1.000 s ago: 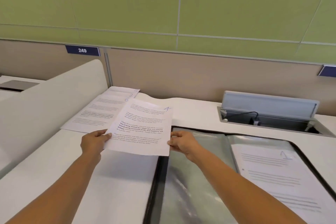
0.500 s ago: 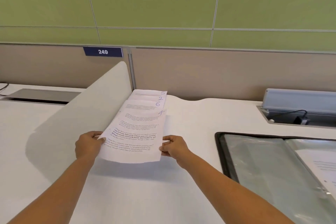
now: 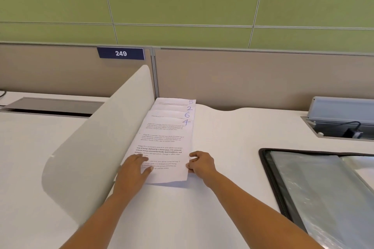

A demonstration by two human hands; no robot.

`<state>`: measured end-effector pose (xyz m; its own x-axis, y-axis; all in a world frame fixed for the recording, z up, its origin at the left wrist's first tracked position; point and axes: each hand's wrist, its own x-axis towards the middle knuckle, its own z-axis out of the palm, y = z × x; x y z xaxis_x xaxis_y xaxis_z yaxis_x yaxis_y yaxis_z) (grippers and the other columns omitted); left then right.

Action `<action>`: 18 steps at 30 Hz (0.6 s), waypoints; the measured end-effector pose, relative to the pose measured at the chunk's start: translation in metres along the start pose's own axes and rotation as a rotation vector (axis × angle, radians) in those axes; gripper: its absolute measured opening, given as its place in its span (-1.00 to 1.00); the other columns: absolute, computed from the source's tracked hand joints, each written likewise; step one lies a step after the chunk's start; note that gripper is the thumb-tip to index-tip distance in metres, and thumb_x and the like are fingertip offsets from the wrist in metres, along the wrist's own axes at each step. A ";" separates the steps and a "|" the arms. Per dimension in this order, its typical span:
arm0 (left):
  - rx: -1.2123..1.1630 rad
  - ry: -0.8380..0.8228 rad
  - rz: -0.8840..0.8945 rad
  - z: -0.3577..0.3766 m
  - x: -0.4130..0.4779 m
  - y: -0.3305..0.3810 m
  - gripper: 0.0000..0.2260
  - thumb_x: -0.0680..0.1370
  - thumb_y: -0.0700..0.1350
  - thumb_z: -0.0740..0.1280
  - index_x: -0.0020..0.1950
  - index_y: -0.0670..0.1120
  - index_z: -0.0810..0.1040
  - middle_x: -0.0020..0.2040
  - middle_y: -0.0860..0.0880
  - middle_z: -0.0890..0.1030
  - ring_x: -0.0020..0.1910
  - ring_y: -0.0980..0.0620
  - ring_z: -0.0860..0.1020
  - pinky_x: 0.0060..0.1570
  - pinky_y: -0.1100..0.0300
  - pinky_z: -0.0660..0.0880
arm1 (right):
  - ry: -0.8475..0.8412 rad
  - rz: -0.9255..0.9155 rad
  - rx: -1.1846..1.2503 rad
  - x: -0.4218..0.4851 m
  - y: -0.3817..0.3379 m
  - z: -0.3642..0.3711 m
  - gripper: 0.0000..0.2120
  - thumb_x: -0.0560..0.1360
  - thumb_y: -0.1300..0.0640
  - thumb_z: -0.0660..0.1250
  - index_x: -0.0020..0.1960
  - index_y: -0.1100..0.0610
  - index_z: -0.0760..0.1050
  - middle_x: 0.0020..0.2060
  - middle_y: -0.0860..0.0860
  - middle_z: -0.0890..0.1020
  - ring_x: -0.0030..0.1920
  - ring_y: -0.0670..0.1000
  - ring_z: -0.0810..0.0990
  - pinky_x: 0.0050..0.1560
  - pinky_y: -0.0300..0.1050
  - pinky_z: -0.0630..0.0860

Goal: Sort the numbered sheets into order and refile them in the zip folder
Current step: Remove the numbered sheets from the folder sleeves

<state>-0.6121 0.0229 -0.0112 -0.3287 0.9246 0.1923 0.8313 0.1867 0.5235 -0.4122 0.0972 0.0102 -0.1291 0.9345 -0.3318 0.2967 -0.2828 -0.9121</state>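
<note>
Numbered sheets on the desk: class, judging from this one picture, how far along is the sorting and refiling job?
Done: four sheets lie fanned beside the divider, corner numbers showing 5, 2, 6, 4, so they are laid out but not in order. In hand: the left hand presses sheet 4 flat while the right hand holds its edge. Left: ordering the pile and filing it in the open zip folder.

Both hands, left hand (image 3: 135, 170) flat and right hand (image 3: 200, 163) pinching, on sheet 4 (image 3: 162, 147) atop fanned stack (image 3: 174, 107).

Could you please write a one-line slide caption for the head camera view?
Both hands, left hand and right hand, lay sheet 4 onto staggered sheets beside the open zip folder.
</note>
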 end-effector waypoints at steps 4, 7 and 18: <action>0.052 -0.036 0.018 0.010 -0.001 -0.004 -0.65 0.56 0.03 0.30 0.30 -0.08 0.50 0.37 -0.03 0.44 0.40 0.02 0.33 0.36 0.14 0.22 | 0.008 -0.015 -0.092 0.002 0.004 0.010 -0.67 0.40 0.38 0.40 0.16 0.30 0.50 -0.35 -0.02 0.49 -0.22 0.06 0.53 0.07 -0.04 0.58; 0.079 -0.052 0.009 0.013 -0.001 -0.005 -0.64 0.57 0.06 0.26 0.31 -0.05 0.48 0.36 0.02 0.43 0.39 0.06 0.34 0.33 0.15 0.25 | 0.022 -0.036 -0.144 0.004 0.006 0.014 -0.70 0.42 0.28 0.41 0.15 0.25 0.52 -0.29 -0.02 0.51 -0.19 0.05 0.54 0.11 0.01 0.56; 0.075 -0.033 -0.019 0.017 -0.005 -0.005 -0.67 0.57 0.02 0.26 0.28 -0.08 0.50 0.32 0.02 0.47 0.34 0.04 0.39 0.35 0.09 0.25 | 0.008 -0.088 -0.219 0.004 0.011 0.001 -0.91 0.47 0.15 0.36 -0.14 0.16 0.51 -0.32 -0.04 0.50 -0.24 0.02 0.48 -0.05 -0.09 0.53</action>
<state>-0.6070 0.0231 -0.0284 -0.3310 0.9308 0.1550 0.8567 0.2276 0.4630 -0.4107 0.0974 -0.0018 -0.1565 0.9554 -0.2504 0.4834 -0.1470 -0.8630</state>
